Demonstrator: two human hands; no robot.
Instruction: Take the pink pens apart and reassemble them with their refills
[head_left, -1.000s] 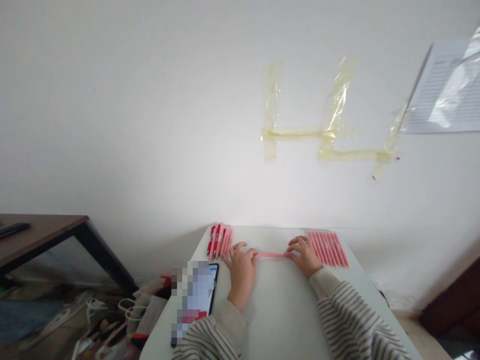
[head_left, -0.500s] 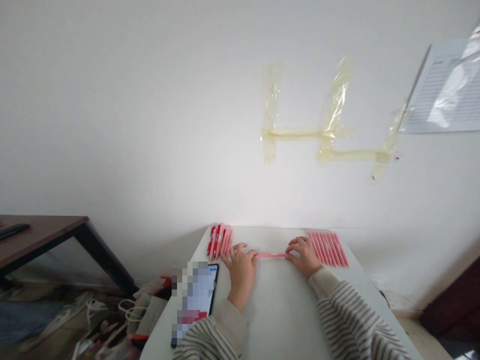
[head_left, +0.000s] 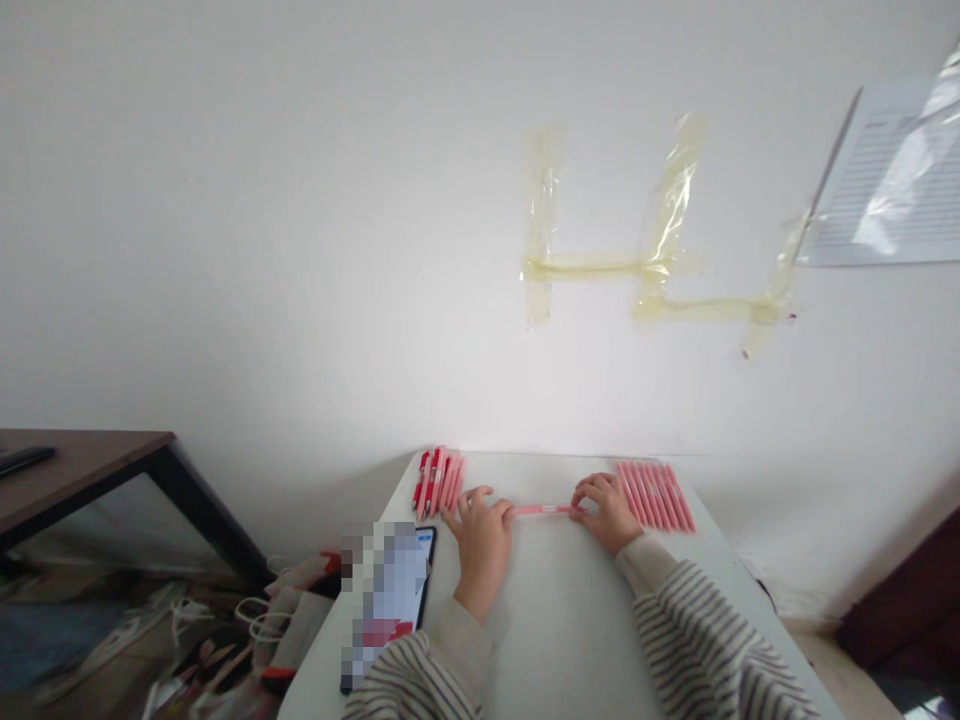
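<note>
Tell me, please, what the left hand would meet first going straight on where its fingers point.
Probably the bunch of pens just ahead of the left hand; if it slips past them, the wall.

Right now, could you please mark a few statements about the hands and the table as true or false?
The left hand and the right hand hold one pink pen by its ends. True.
The smartphone lies beside the right hand. False: it lies at the white table's left edge, by the left sleeve.
A row of pink pens lies right of the right hand. True.
The wall bears no tape. False: yellowed tape strips stick to it.
</note>
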